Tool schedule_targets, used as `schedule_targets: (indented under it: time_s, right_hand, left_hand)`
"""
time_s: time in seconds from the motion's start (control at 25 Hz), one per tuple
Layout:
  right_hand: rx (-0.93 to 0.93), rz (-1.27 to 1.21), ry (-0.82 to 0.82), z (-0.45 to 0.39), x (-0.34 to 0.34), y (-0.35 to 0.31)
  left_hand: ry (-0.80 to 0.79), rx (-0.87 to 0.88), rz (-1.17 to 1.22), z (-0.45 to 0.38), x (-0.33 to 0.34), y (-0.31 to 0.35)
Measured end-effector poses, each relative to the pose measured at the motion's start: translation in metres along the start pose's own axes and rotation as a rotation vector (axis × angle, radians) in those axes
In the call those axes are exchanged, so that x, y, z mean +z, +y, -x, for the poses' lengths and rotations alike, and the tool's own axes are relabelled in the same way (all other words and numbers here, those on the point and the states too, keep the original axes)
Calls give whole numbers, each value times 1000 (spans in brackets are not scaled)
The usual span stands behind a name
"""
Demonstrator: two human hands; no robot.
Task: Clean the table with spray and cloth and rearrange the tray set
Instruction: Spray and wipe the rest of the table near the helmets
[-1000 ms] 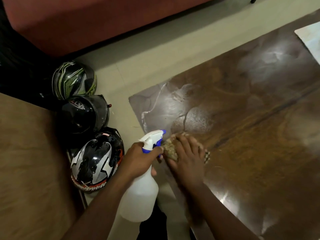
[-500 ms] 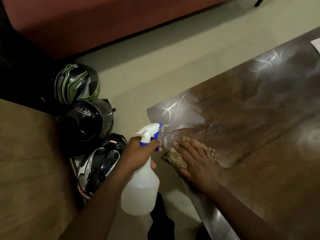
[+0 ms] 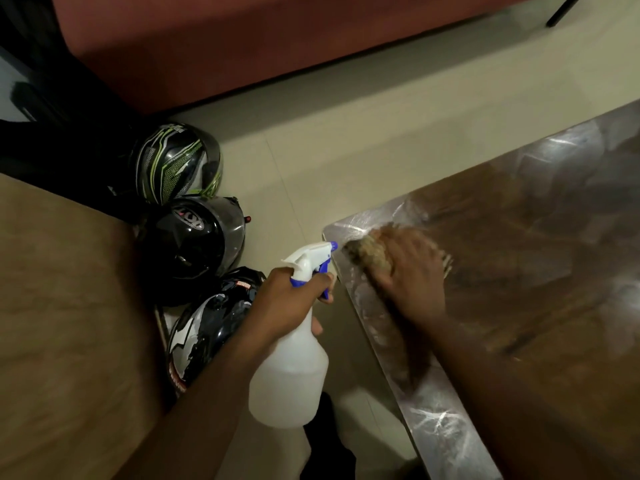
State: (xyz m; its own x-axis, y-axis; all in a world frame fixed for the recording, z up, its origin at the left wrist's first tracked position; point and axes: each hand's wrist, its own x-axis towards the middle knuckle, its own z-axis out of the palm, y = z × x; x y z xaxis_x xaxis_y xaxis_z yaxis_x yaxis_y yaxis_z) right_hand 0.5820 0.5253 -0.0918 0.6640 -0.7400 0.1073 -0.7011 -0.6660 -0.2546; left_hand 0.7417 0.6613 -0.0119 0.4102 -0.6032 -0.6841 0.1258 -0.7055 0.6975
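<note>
pressing down on the cloth (image 3: 369,255), the right hand (image 3: 412,271) lies flat over it at the near-left corner of the table (image 3: 540,258); the hand is motion-blurred, the fingers appear spread and extended on top of the cloth rather than curled round it. the cloth is a light, coarse wad, partly hidden under the hand, showing at the hand's left and far side. the tabletop is dark glossy wood with pale wet streaks along its left edge.

the left hand (image 3: 287,303) grasps the neck of one spray bottle (image 3: 294,362), fingers wrapped round it below the white head and blue trigger. the bottle hangs off the table, just left of its edge, nozzle pointing toward the cloth.

left of the bottle, three helmets sit on the floor in a row: a green-patterned helmet (image 3: 176,164) farthest, a black helmet (image 3: 194,247) in the middle, a black-and-white helmet (image 3: 204,327) nearest, partly covered by the left forearm. a tan surface (image 3: 69,323) fills the near left. a red-brown sofa (image 3: 242,39) runs along the far side.
</note>
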Motion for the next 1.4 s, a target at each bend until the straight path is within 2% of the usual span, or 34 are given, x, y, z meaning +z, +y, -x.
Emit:
schedule_targets:
  time_s: [0.04,0.08,0.12,0.2,0.24,0.28,0.4,0.44,0.48,0.56,0.6,0.64,0.68,0.76,0.8,0.84,0.92,0.96,1.0,1.04,1.12,1.16,1.2,1.24,1.32,1.36,1.4]
  right_hand:
    - [200,-20,36,-16,1,-6]
    - [319,-63,53,-30,2,-22]
    - [287,-79,55,-33,5,-40]
    - [-52,-88,35,-15,14,-46]
    - [-170,-62,-1,-6,11,-28]
    - [-160,-39,-29,-6,3,-2]
    - [306,29,56,-46,-5,29]
    - [356,40,73,-57,1,12]
    - [281,26,62,-58,7,-10]
    - [-82,-51,29,-33,15,-31]
    - [-260,-45,-6,-15,12,-19]
    - [-328,-32,-28,-5,4,3]
    - [-216,-30,-7,-3,-4,24]
    - [275,-15,55,-5,-13,34]
    - [382,-37,65,1,-12,20]
    - [307,-43,44,16,-11,3]
    - [-154,-64,-28,74,-9,-10]
    - [-336,-47,-84,99,-15,6]
    - [-386,-23,-108,111,-25,30]
    - [-291,-10,-86,112,-31,50]
    - [140,62,-9,96,-33,57]
    - [287,54,15,89,-30,40]
    - [269,-1,-16,92,-30,22]
    - [122,-52,-50,110,-27,11]
    - [-291,-67,-113,172,-31,23]
    - [-376,-40,-126,196,-40,49]
    - [-341,-12,-116,208,-48,77]
  left_hand:
    - [-2,3,3,-2,0,1]
    - [-6,14,10,-4,1,3]
    - [-5,25,18,-7,1,5]
    - [9,36,30,-8,0,7]
    - [12,41,40,-7,-1,7]
    - [12,47,55,-6,-2,7]
    - [8,65,84,-6,-1,5]
    - [10,70,84,-7,1,6]
    - [10,72,87,-6,3,7]
    - [23,58,76,0,5,9]
    - [19,44,72,2,5,11]
    - [7,35,77,3,4,11]
    - [-7,34,86,4,4,11]
    - [-14,41,81,5,9,8]
    - [-9,39,69,7,14,7]
    - [-16,38,56,9,20,5]
    - [-28,42,53,16,30,-2]
    - [-32,42,50,20,34,-5]
    - [-37,36,43,24,39,-7]
    - [-39,28,46,30,45,-8]
    - [-24,24,43,39,56,-9]
    - [-17,31,32,45,64,-8]
    - [-11,41,23,51,74,-8]
    - [0,46,17,57,83,-9]
    - [25,34,8,74,99,-10]
    - [34,24,7,83,105,-10]
    - [39,20,7,91,111,-11]
